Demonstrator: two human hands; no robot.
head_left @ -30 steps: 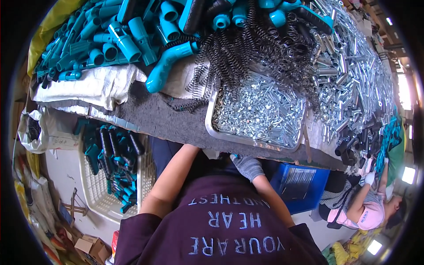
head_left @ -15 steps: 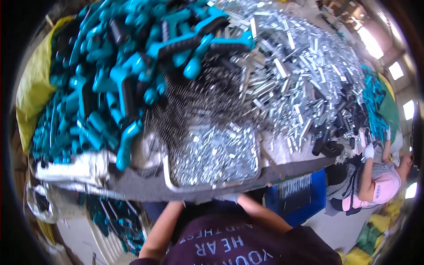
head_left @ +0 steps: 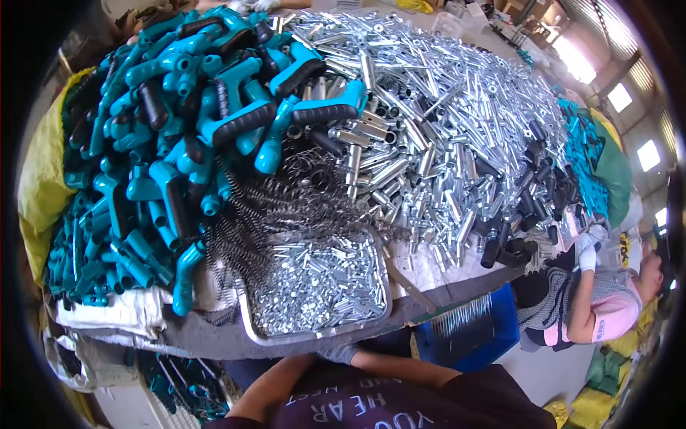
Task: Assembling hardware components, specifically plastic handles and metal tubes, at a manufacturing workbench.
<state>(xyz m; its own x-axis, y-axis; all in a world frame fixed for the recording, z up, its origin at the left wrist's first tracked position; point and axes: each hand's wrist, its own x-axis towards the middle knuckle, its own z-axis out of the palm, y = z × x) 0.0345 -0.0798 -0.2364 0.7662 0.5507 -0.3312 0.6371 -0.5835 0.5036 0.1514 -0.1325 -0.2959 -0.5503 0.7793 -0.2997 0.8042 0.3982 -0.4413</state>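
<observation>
A metal tray (head_left: 388, 275) full of small silver parts sits at the near table edge in front of me. Both my forearms reach toward the edge just below it. My right hand (head_left: 339, 352) wears a grey glove and sits low against the table edge; its fingers are hidden. My left forearm (head_left: 268, 386) ends beside it, and the left hand cannot be seen. Behind the tray lies a tangle of dark coil springs (head_left: 286, 204). Teal tool handles with black grips (head_left: 186, 143) are heaped at the left.
A big heap of silver tubes (head_left: 443, 129) covers the table's right half. A co-worker in a pink top (head_left: 607, 314) works at the right edge. A blue crate (head_left: 475, 332) stands under the table, and a basket of teal parts (head_left: 186, 386) at lower left.
The view has tilted up: more of the table top shows, and the tray has slid down toward my body. My arms show less and stay low at the table edge.
</observation>
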